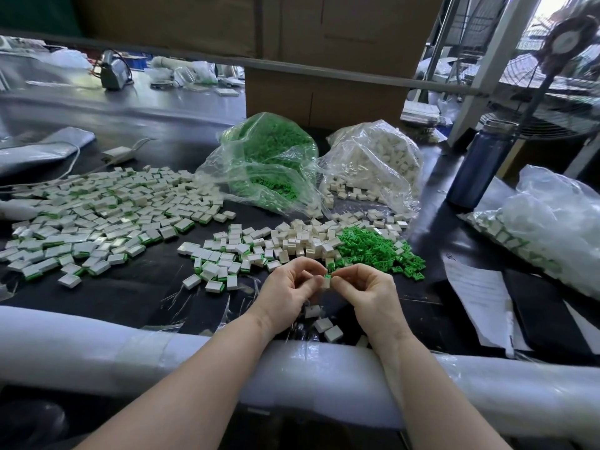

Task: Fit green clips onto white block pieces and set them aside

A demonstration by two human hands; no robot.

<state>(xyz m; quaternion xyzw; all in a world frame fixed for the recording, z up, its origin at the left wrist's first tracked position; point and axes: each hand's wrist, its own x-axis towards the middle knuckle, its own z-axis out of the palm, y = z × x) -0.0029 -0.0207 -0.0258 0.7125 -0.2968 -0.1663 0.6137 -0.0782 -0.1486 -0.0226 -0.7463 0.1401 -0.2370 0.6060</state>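
dark worktable (136, 297), seen from the operator's side. far left, a broad spread of finished pieces (97, 219), white with a green edge showing. behind centre, a clear bag of green clips (269, 154) beside a clear bag of white blocks (376, 160), both spilling open. nearer, a loose heap of white blocks (302, 238) touching a heap of green clips (376, 251). at front centre, left hand (289, 287) and right hand (367, 293) meet fingertip to fingertip, each pinching narrowly on one white block piece (325, 282) with a green clip (328, 275) at its top edge; whether the clip is fully seated cannot be told. likely faults: a clip started crooked may jam or spring away into the heaps; a half-seated piece could pass unnoticed among the finished ones. the block is small, pale, squarish; the clip bright green and smaller.
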